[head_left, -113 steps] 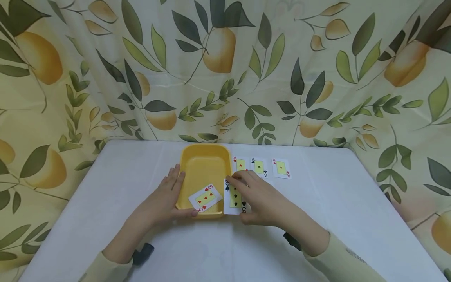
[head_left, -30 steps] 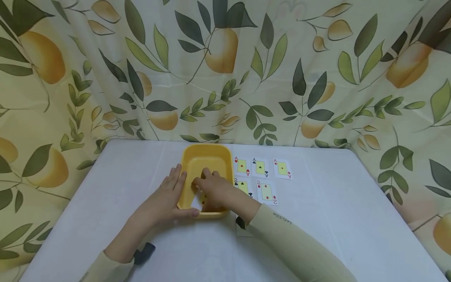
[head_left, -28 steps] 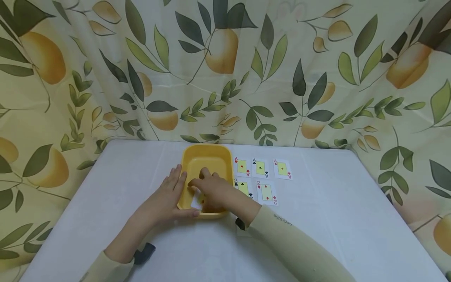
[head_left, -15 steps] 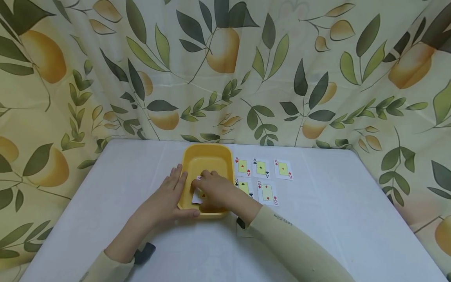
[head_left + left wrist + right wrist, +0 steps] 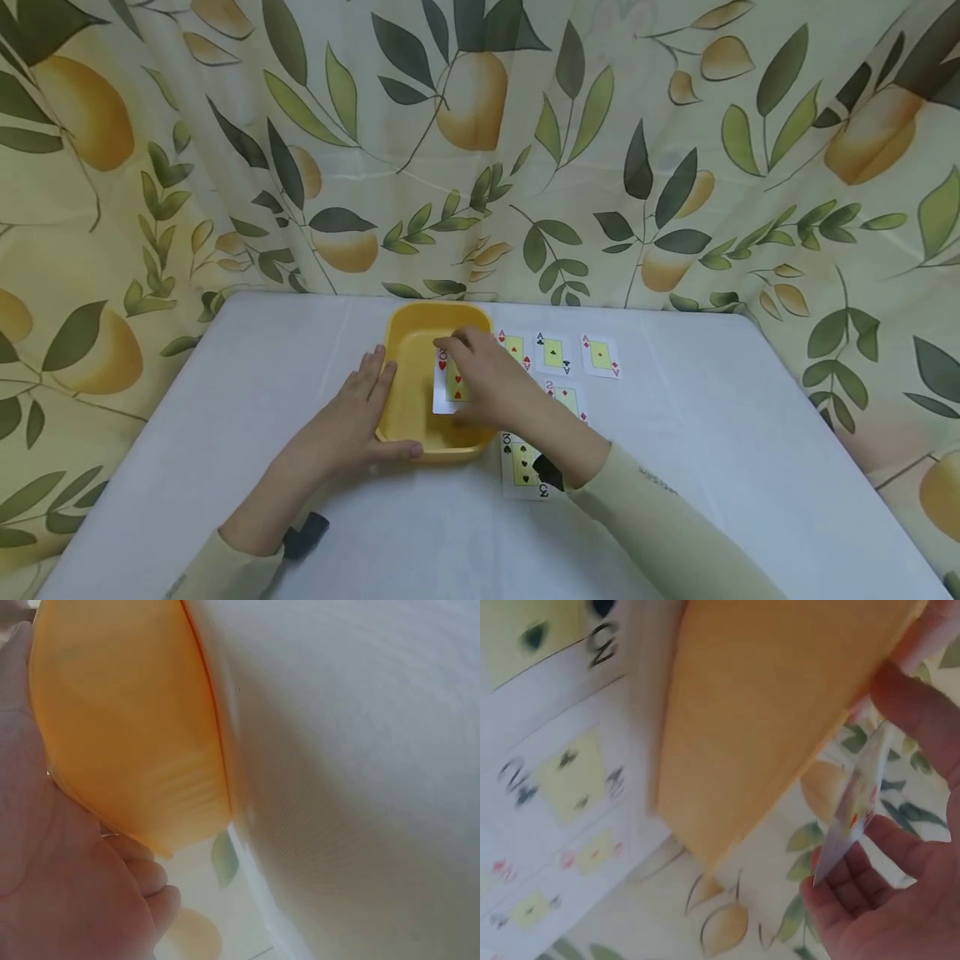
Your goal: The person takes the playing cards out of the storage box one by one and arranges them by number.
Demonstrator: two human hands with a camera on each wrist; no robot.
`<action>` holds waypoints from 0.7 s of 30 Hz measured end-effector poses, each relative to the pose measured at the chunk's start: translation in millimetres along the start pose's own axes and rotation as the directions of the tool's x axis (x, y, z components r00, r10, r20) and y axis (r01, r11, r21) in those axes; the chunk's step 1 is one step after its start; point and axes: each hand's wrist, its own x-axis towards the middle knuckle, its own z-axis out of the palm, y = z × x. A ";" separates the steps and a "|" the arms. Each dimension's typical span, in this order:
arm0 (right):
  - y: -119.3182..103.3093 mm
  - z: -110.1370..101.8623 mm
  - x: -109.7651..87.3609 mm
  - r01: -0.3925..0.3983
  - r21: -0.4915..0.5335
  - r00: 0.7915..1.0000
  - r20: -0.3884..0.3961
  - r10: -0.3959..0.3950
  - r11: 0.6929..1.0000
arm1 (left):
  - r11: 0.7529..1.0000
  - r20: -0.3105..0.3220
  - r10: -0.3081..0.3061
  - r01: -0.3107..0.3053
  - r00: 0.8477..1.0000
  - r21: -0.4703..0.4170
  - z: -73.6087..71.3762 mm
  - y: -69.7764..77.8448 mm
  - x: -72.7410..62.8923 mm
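Note:
My right hand [image 5: 498, 379] pinches a playing card [image 5: 450, 385] with red hearts, thumb at one edge and fingertips at the opposite edge. In the head view the card overlaps the right half of a yellow plastic tray [image 5: 405, 392]; the right wrist view shows it edge-on [image 5: 855, 802], raised above the tray rim. My left hand [image 5: 348, 417] rests against the tray's left side, fingers straight along the rim and thumb at the near edge. A three of spades [image 5: 522, 467] lies face up at the tray's near right, partly under my right wrist.
On the white table [image 5: 675, 467], the ace of hearts [image 5: 513, 343], ace of clubs [image 5: 552, 354] and ace of diamonds [image 5: 601, 357] form a back row. Below them lie the two of diamonds [image 5: 567, 398] and two of clubs [image 5: 574, 772]. A patterned curtain [image 5: 480, 167] hangs behind.
The three of spades has gone from my right hand to the table. That hand then reached into the tray and lifted the heart card up and rightward. My left hand stays put.

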 end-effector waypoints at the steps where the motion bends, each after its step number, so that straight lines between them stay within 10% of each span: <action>1: 2.0 -4.6 -4.4 -0.017 0.015 1.000 -0.004 0.017 1.000 | 1.000 -0.001 0.000 0.000 1.000 -0.003 -0.5 0.4 0.2; 21: 57.5 -21.2 -93.2 -0.123 0.029 0.991 0.054 0.121 0.992 | 0.999 0.028 -0.030 0.030 0.999 -0.015 -2.9 3.0 0.4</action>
